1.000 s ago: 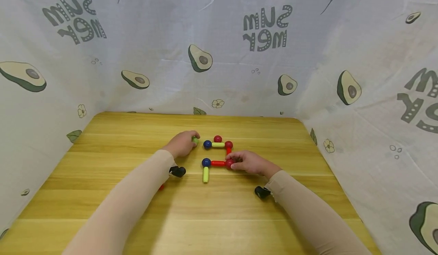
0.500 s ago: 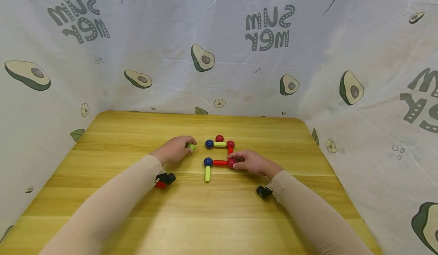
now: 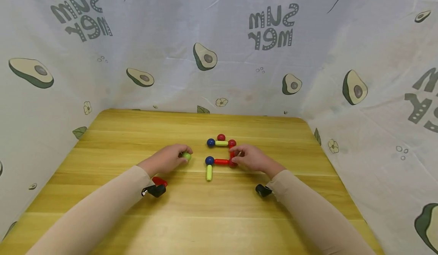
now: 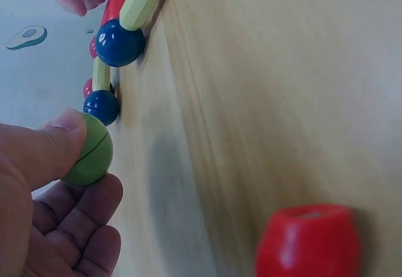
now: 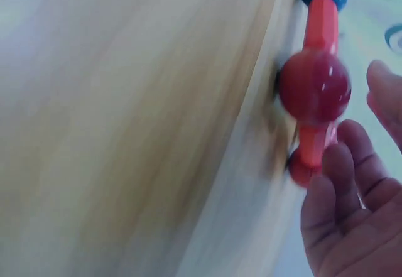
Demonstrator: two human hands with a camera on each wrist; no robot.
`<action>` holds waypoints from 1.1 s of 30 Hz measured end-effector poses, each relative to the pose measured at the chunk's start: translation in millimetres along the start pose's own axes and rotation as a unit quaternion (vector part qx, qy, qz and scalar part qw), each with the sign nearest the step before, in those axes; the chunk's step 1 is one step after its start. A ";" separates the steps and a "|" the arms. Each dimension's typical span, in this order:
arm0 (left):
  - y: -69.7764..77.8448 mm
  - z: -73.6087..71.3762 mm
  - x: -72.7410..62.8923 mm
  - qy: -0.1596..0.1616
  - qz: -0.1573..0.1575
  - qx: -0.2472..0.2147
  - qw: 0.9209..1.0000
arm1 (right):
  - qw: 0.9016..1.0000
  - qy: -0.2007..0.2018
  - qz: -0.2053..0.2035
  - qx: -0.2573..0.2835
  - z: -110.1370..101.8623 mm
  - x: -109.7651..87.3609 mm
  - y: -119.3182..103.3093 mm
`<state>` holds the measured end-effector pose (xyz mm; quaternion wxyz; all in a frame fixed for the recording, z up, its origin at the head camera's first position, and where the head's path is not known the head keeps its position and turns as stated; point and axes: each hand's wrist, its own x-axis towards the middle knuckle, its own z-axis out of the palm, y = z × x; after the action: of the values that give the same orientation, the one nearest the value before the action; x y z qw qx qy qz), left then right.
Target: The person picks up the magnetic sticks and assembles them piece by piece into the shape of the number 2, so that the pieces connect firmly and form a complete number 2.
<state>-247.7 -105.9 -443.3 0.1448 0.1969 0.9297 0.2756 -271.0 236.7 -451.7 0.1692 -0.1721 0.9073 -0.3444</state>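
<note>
My left hand (image 3: 166,159) pinches a green ball (image 4: 93,157) between thumb and fingers, above the table left of a construction of balls and rods. In that construction a blue ball (image 3: 210,160) joins a yellow-green rod (image 3: 209,173) and a red rod (image 3: 221,162). The red rod leads to a near red ball (image 5: 314,87), from which another red rod (image 5: 312,144) runs back to a far red ball (image 3: 232,143). My right hand (image 3: 253,158) is beside the near red ball, thumb apart from the fingers, fingertips close to the second red rod.
At the construction's back, a second yellow-green rod (image 3: 221,143) ends in another blue ball (image 3: 211,143), with a red ball (image 3: 221,137) behind it. A loose red piece (image 4: 309,242) lies below my left wrist. Printed cloth (image 3: 239,80) surrounds the wooden table (image 3: 219,217).
My left hand has moved left and nearer to me with the green ball, away from the construction. My right hand has loosened from the near red ball and shifted slightly back.
</note>
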 end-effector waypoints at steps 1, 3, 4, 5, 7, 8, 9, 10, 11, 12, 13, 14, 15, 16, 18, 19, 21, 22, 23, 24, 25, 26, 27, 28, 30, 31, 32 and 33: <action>0.5 0.7 -2.2 -0.001 0.001 -0.002 1.000 | 1.000 0.006 -0.005 -0.014 1.3 0.5 -4.3; 1.9 2.2 -6.4 -0.003 0.004 -0.008 1.000 | 0.999 0.014 -0.016 -0.036 4.5 1.8 -12.5; 2.9 3.1 -8.1 -0.004 0.007 -0.009 1.000 | 0.999 0.015 -0.023 -0.045 5.9 2.2 -16.4; 3.8 3.9 -9.8 -0.006 0.011 -0.009 1.000 | 0.998 0.014 -0.033 -0.054 7.7 3.2 -19.9; 5.1 6.2 -12.6 -0.008 0.017 -0.005 1.000 | 0.996 0.010 -0.048 -0.069 12.3 6.0 -25.9; 5.6 7.2 -13.8 -0.010 0.019 -0.003 1.000 | 0.996 0.005 -0.055 -0.075 14.8 7.6 -28.5; 6.1 8.2 -15.0 -0.012 0.021 -0.003 1.000 | 0.995 -0.001 -0.061 -0.083 17.3 9.3 -30.9; 6.7 9.2 -16.1 -0.014 0.024 -0.003 1.000 | 0.994 -0.007 -0.068 -0.090 19.7 11.2 -32.7; 7.1 10.2 -17.1 -0.015 0.026 -0.003 1.000 | 0.992 -0.013 -0.073 -0.098 22.2 13.2 -34.2; 7.6 11.0 -18.1 -0.017 0.028 -0.004 0.999 | 0.992 -0.017 -0.075 -0.104 24.6 14.8 -35.6; 8.1 11.8 -19.1 -0.019 0.031 -0.006 0.999 | 0.991 -0.022 -0.080 -0.109 26.5 16.6 -36.8; 8.4 12.8 -20.1 -0.020 0.035 -0.006 0.999 | 0.990 -0.026 -0.083 -0.109 28.2 18.1 -38.0; 8.7 13.8 -21.0 -0.021 0.039 -0.005 0.999 | 0.990 -0.029 -0.086 -0.109 29.7 19.5 -39.1; 9.0 14.7 -22.0 -0.021 0.044 -0.005 0.999 | 0.990 -0.031 -0.088 -0.108 31.1 20.8 -39.7; 9.3 16.9 -23.8 -0.020 0.055 0.002 0.998 | 0.990 -0.033 -0.090 -0.106 33.4 22.8 -40.5; 9.2 18.1 -24.6 -0.020 0.062 0.006 0.998 | 0.990 -0.033 -0.089 -0.104 34.5 23.7 -40.7; 9.7 20.0 -26.2 -0.020 0.073 0.009 0.997 | 0.991 -0.036 -0.086 -0.101 36.4 25.4 -40.2; 9.8 21.2 -27.0 -0.020 0.078 0.011 0.997 | 0.991 -0.036 -0.085 -0.100 37.4 26.0 -39.8; 10.2 22.2 -27.8 -0.021 0.082 0.012 0.996 | 0.991 -0.036 -0.083 -0.098 38.2 26.5 -39.4; 10.8 23.3 -28.4 -0.023 0.086 0.012 0.996 | 0.991 -0.037 -0.082 -0.096 39.1 26.7 -39.4; 11.2 24.4 -29.1 -0.024 0.090 0.012 0.996 | 0.991 -0.036 -0.082 -0.096 39.9 26.9 -39.2; 12.0 25.3 -29.9 -0.025 0.093 0.013 0.995 | 0.991 -0.037 -0.083 -0.094 40.7 27.0 -38.9; 12.0 26.5 -30.3 -0.026 0.098 0.014 0.995 | 0.991 -0.036 -0.084 -0.095 41.5 27.1 -38.5; 12.2 27.6 -30.8 -0.028 0.100 0.013 0.994 | 0.991 -0.034 -0.088 -0.097 42.2 27.0 -38.3; 12.9 29.4 -31.8 -0.029 0.107 0.012 0.994 | 0.990 -0.032 -0.092 -0.099 43.5 27.4 -37.8; 13.2 30.2 -32.4 -0.030 0.110 0.010 0.993 | 0.990 -0.031 -0.094 -0.101 44.1 27.8 -37.7; 13.7 30.9 -33.0 -0.032 0.112 0.008 0.993 | 0.990 -0.030 -0.097 -0.103 44.6 28.1 -37.7; 13.8 31.7 -33.4 -0.034 0.114 0.006 0.993 | 0.989 -0.028 -0.097 -0.104 45.2 28.7 -37.7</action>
<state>-202.4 -95.7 -455.6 0.1424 0.3113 0.8977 0.2776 -269.8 172.3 -463.2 0.1413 -0.2859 0.9120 -0.2580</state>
